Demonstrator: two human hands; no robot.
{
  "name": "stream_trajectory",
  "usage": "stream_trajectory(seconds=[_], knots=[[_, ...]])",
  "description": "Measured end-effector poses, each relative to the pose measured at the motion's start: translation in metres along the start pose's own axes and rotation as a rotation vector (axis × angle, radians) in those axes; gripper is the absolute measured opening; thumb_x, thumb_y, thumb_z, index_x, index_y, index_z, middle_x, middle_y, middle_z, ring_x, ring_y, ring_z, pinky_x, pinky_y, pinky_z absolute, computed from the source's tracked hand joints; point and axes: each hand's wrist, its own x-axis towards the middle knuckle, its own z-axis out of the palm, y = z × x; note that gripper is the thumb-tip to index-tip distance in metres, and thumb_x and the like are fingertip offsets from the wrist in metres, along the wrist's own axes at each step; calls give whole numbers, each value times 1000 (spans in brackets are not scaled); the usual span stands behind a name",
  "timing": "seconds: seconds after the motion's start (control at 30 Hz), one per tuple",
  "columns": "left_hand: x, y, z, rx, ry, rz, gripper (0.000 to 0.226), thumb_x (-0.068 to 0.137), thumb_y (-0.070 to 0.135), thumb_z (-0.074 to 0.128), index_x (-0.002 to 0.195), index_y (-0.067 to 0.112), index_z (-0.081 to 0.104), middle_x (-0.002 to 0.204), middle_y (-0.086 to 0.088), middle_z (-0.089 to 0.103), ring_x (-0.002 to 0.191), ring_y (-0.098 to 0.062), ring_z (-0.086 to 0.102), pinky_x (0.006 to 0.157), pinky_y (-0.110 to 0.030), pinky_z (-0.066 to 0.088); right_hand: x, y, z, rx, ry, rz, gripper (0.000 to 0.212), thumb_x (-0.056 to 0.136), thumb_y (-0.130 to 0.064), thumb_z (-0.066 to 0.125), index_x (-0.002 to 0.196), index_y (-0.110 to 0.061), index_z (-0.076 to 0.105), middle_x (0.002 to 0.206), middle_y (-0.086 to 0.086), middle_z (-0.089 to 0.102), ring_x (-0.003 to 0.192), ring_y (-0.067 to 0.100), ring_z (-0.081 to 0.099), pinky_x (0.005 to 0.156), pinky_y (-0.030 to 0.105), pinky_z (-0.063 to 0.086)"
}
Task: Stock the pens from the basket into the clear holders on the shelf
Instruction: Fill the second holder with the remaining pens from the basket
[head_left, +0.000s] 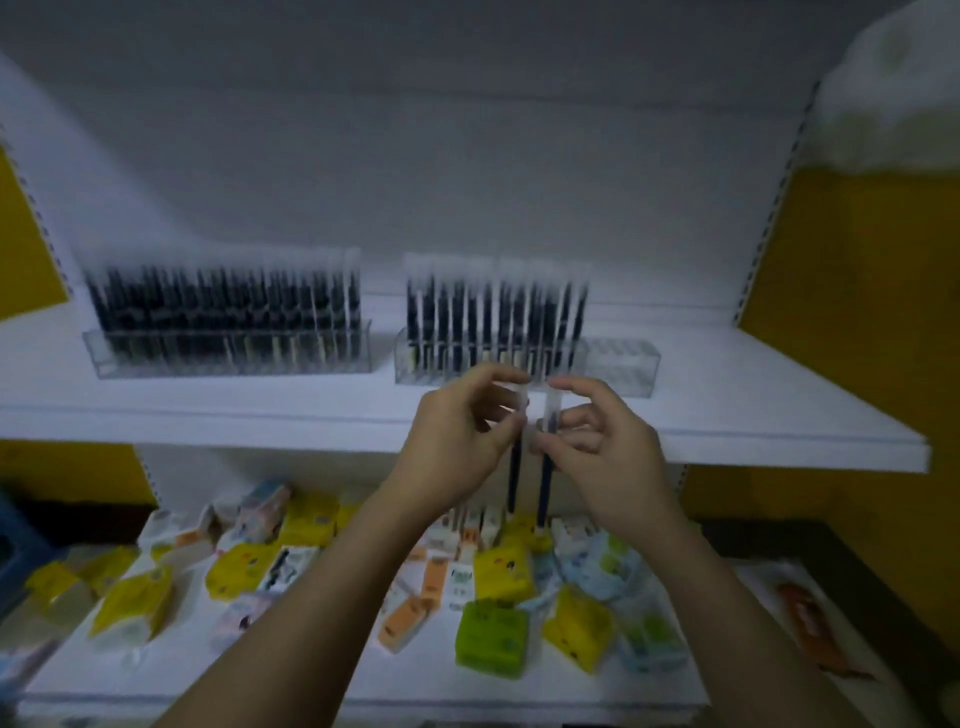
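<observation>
Left hand (457, 436): fingers pinch one slim dark pen (514, 478), clear-capped, upright. Right hand (608, 441): pinches a second pen (545, 483), alike. Both pens are held at the front edge of the white shelf (208, 415). Clear rectangular holders, two: left holder (234, 353) full of pens; right holder (618, 364) bare at its right end.

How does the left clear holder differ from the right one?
The left holder is filled with dark pens almost end to end; the right holder has empty slots at its right end. The left holder stands aside; the right holder is just behind the left hand and right hand, each gripping a pen. Both are clear and hold pens upright.
</observation>
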Motion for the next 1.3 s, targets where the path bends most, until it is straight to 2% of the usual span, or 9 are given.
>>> stream_trajectory(seconds=[0.3,0.43,0.63,0.77,0.87,0.97,1.1,1.2,1.3], knots=[[90,59,3,53,41,163,26,87,16,67,106,32,58,90,15,66,83,2,64,73,-11,53,72,-22,-60,12,236,-169,42,86,-15,70,117,-41,56,96,-3,70,82,12,69,78,39,59],[128,67,9,76,88,181,24,88,18,67,105,32,57,94,12,67,85,1,64,72,-8,51,113,-23,-70,-16,277,-191,45,87,-12,69,123,-36,56,105,-11,63,84,6,68,75,29,60],[161,52,24,176,94,152,23,89,20,66,103,34,55,93,14,66,84,5,61,70,-10,47,155,-7,-60,-33,258,-216,44,91,-10,63,129,-29,53,105,-6,64,89,7,67,71,12,54],[167,38,31,290,98,131,23,88,25,67,103,37,53,93,17,66,72,-1,63,76,-33,55,161,8,-54,-40,171,-169,44,92,-7,61,127,-33,54,105,-5,64,87,7,66,67,11,52],[170,27,34,428,77,123,21,88,29,65,103,38,52,97,19,61,95,-8,61,100,-45,42,158,19,-52,-167,90,-143,47,90,-6,63,126,-35,55,109,-7,62,92,2,60,70,7,49],[173,19,37,675,58,73,22,91,40,56,112,39,54,127,12,56,128,-16,41,112,-47,20,151,28,-50,-246,3,-97,58,91,-6,62,135,-40,47,118,-9,55,98,4,56,75,10,47],[170,18,37,756,26,88,26,92,42,51,118,38,53,135,8,52,134,-17,35,117,-52,7,149,26,-55,-273,-71,-68,62,94,-9,57,139,-47,38,123,-8,54,102,5,55,79,13,47],[165,20,32,773,25,131,29,92,41,53,121,38,54,136,10,51,136,-15,33,117,-52,2,145,18,-58,-337,-113,-57,72,93,-12,59,144,-50,26,134,-6,50,112,7,52,93,24,48],[152,21,22,780,33,183,39,90,41,54,129,38,50,138,10,49,136,-15,33,118,-48,6,135,9,-61,-393,-103,-65,83,91,-17,63,147,-53,13,143,-8,39,124,10,45,102,27,42]])
